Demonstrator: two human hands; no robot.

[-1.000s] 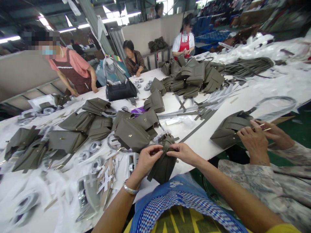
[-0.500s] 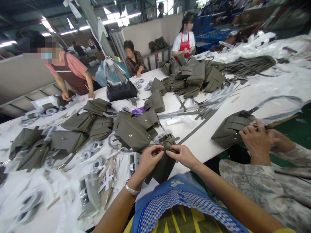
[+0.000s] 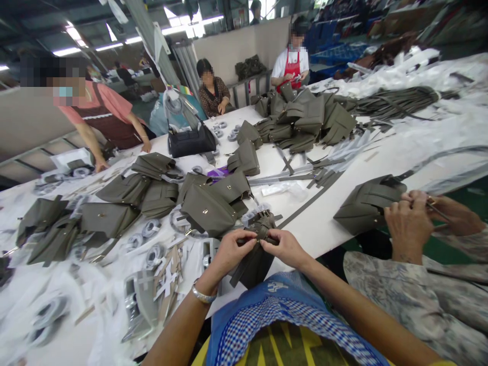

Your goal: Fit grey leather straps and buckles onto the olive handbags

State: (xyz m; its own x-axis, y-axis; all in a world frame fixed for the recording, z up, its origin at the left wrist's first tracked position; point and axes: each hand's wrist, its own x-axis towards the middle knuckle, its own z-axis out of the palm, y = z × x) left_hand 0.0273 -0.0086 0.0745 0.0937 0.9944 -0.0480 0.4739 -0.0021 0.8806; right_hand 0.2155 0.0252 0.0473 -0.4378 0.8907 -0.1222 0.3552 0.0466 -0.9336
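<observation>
An olive-green bag (image 3: pixel 253 264) lies at the table's near edge, against the blue apron. My left hand (image 3: pixel 235 250) pinches a strap piece at the bag's upper part, thumb and fingertips together. From the other side my right hand (image 3: pixel 284 247) grips the same strap area, its fingertips close to the left ones. Clear plastic wrapping (image 3: pixel 259 211) shows just beyond the bag. A larger olive bag with a gold clasp (image 3: pixel 208 211) rests up and left of my hands. The exact part between my fingertips is too small to make out.
At right, a person's hands (image 3: pixel 412 218) work on another olive bag (image 3: pixel 368 203), close to my right arm. More bags (image 3: pixel 109 221) and wrapped rolls (image 3: pixel 154 254) cover the left. A black bag (image 3: pixel 191 141) and a bag pile (image 3: pixel 301 119) stand farther back.
My hands stay at the strap, with fingers slightly shifted and the right hand more closed. The person at right has moved both hands a little rightward; the person at far left reaches lower.
</observation>
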